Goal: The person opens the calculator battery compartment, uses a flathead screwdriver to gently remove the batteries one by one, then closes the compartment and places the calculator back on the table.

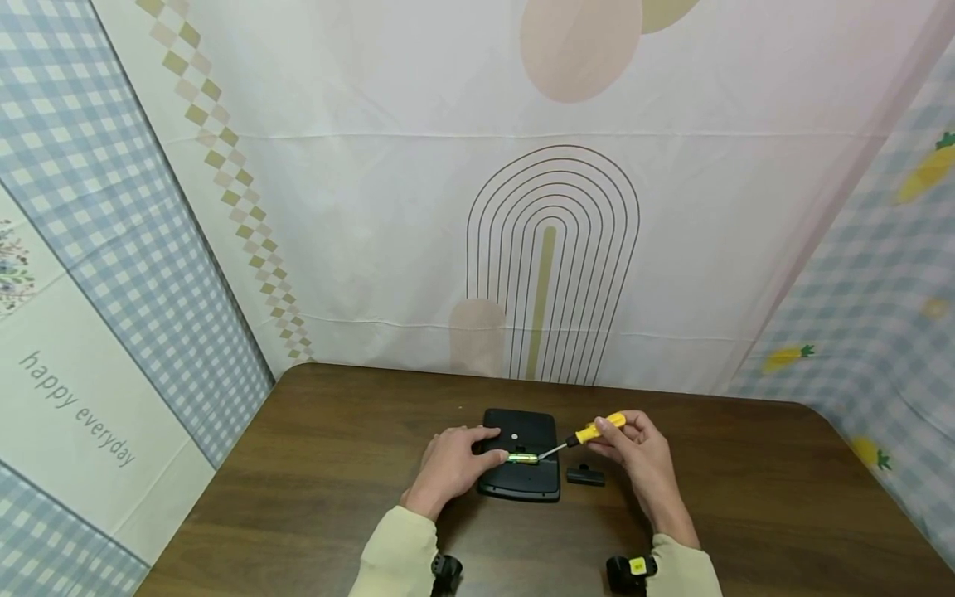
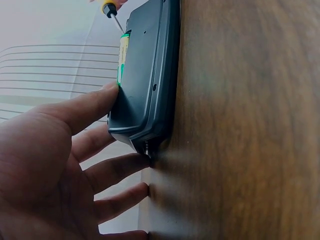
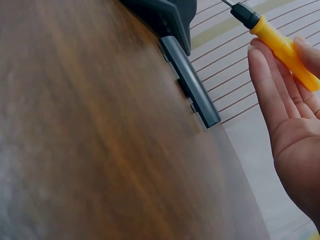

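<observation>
A flat black device (image 1: 524,479) lies on the table, with a green-and-gold battery (image 1: 522,458) across its middle. My left hand (image 1: 453,458) rests at the device's left side, its fingers fairly straight. Its thumb (image 2: 95,106) presses near one end of the battery. My right hand (image 1: 647,458) pinches a small screwdriver (image 1: 597,428) by its yellow handle (image 3: 282,50), between thumb and fingers. The screwdriver's metal shaft slants down and its tip is right at the battery's other end. Beside the device, below my right hand, sits a small black battery cover (image 1: 585,475).
The brown wooden table (image 1: 351,439) spreads out on both sides of the device. Behind it hangs a pale patterned cloth (image 1: 373,249), with blue checked cloth (image 1: 172,240) at the left. A black wrist camera (image 1: 627,572) is on the right wrist.
</observation>
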Tool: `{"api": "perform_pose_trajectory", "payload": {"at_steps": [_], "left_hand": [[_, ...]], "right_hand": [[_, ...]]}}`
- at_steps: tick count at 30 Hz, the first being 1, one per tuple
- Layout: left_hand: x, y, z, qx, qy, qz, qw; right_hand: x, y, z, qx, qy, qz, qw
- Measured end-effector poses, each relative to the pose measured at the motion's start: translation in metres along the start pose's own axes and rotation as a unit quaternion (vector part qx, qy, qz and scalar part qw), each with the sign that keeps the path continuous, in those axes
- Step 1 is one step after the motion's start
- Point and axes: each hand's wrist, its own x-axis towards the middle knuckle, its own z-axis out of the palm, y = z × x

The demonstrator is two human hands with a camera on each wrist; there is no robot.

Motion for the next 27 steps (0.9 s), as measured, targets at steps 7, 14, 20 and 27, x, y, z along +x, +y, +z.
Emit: {"api": "perform_pose_trajectory", "payload": {"at_steps": [7,14,20,27], "left_hand": [[-0.0007,0.0,-0.0007,0.0,0.001,0.003,1.0],[-0.0007,0.0004,-0.0012,-0.001,0.002,0.003,1.0],[-0.0002,-0.0011,-0.0004,-0.002,0.001,0.003,1.0],[0.0006,-0.0023,0.0007,0.001,0.001,0.002,1.0]], "right_hand": [[0.0015,0.003,-0.0016,0.014,-0.003,0.014,0.9998],[0.0022,0.0053,-0.0025,0.031,-0.008,0.01,0.9994],[0.0015,0.0032,-0.0014,0.025,-0.005,0.002,0.9997],[0.0005,0.0017,0.0005,0.021,0.002,-0.003,0.9998]]}}
